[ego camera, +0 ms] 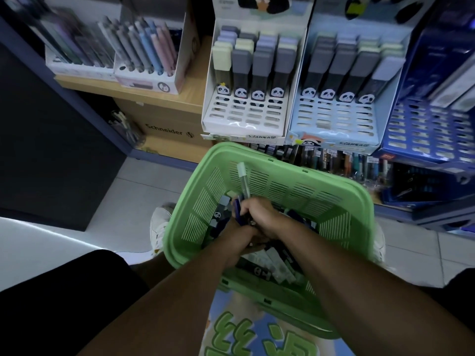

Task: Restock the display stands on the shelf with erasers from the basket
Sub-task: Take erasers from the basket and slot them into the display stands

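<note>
Here the right hand is curling its fingers around a bundle of erasers inside the green basket; the left hand, just beneath, looks closed on more, though I cannot tell. Squaring the bundle before lifting should ease slotting it into the white display stand beyond the fingers.
</note>
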The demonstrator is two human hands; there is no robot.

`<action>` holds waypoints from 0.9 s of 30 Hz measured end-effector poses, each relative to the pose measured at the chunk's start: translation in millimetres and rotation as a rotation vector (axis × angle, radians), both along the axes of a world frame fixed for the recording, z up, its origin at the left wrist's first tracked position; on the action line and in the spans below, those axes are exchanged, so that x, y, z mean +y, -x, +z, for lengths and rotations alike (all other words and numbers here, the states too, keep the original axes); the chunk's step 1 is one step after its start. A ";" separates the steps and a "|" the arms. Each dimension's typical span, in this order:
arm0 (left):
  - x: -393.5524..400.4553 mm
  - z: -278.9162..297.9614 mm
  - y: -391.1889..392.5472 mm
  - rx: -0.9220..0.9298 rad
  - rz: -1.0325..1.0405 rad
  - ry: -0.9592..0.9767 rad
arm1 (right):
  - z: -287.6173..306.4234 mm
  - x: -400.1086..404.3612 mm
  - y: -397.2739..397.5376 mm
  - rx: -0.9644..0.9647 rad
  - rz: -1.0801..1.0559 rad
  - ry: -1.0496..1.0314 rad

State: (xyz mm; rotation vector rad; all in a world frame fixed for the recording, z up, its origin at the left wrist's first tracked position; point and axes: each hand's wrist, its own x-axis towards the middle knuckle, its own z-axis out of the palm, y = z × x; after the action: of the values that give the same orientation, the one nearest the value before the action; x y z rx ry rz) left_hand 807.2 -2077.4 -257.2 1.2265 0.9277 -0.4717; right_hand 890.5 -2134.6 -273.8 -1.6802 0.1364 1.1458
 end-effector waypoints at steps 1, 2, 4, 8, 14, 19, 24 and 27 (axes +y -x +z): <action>0.2 2.2 -1.1 -0.001 0.034 -0.018 | 3.6 0.7 -1.8 -0.013 0.039 0.008; 1.7 3.7 -1.1 0.008 0.081 -0.037 | 4.9 0.1 -4.5 -0.034 0.091 0.022; 7.3 6.3 -0.5 0.033 0.189 -0.044 | 10.4 -0.1 -7.3 -0.057 0.124 0.069; 21.2 5.5 0.1 0.034 0.284 -0.049 | 11.7 -4.9 -4.5 -0.172 0.168 0.075; 21.4 5.1 -0.1 -0.013 0.378 0.031 | 9.7 -11.0 24.6 -0.333 0.179 0.059; 19.8 5.7 -8.2 0.067 0.316 -0.023 | -2.9 -13.4 61.2 -0.649 0.641 0.111; 26.1 -13.4 -0.9 0.160 0.344 -0.364 | -1.6 -20.6 47.5 -0.374 1.142 0.179; 24.2 -9.3 -2.8 0.119 0.316 -0.349 | -66.3 -46.4 20.7 -0.343 1.012 0.495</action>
State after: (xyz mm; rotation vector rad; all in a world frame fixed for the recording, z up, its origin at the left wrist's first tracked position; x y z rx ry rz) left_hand 810.0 -2053.2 -266.5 1.3414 1.3201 -0.1335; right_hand 869.8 -2181.0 -340.1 -2.4657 -0.7923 1.5845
